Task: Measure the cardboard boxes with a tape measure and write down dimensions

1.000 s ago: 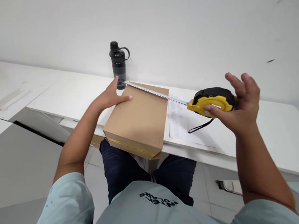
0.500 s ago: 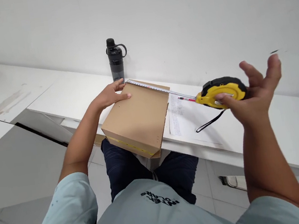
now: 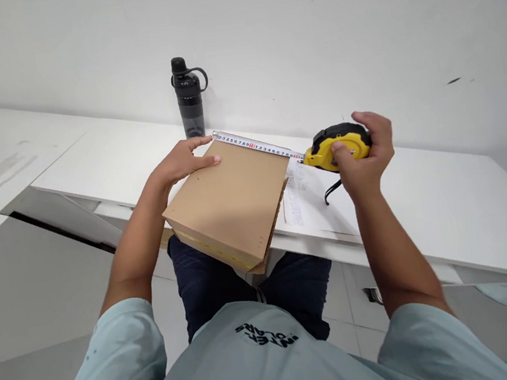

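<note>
A flat brown cardboard box point(image 3: 231, 202) lies on the white table point(image 3: 450, 212), its near end hanging over the table's front edge above my lap. My left hand point(image 3: 183, 159) rests on the box's far left corner, fingers flat, pinning the tip of the tape. The white tape blade point(image 3: 254, 145) runs along the box's far edge. My right hand point(image 3: 362, 156) is closed around the yellow and black tape measure point(image 3: 335, 146) just right of the box, thumb on its side. Its black wrist strap hangs onto the paper.
A black water bottle point(image 3: 188, 98) stands against the white wall behind the box. A sheet of paper with handwriting point(image 3: 314, 203) lies under the tape measure. More white table tops extend to the left, with a gap between them.
My right hand has closed around the tape measure and moved left toward the box, shortening the drawn-out blade. My left hand has stayed on the box corner.
</note>
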`<action>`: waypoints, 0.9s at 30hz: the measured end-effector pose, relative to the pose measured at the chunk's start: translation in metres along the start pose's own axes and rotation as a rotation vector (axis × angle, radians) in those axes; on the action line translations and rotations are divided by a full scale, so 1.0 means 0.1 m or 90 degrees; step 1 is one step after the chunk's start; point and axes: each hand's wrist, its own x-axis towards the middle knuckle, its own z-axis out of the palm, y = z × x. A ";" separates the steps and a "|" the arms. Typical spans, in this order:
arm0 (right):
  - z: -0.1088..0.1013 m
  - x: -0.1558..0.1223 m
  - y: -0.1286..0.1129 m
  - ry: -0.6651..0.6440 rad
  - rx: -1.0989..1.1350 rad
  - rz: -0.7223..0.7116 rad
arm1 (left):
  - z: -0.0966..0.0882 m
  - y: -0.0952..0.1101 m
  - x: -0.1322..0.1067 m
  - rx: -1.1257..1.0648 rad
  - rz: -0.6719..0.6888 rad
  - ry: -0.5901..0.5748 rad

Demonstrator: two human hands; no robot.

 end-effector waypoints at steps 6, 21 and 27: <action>-0.08 -0.06 -0.09 0.121 0.011 0.015 | 0.07 0.09 -0.06 -0.088 0.026 -0.029; 0.23 0.03 -0.43 0.117 -0.012 0.064 | 0.09 0.06 -0.07 -0.074 0.048 -0.035; 0.34 0.04 -0.38 0.168 0.085 0.025 | 0.10 0.02 -0.06 -0.098 0.063 -0.044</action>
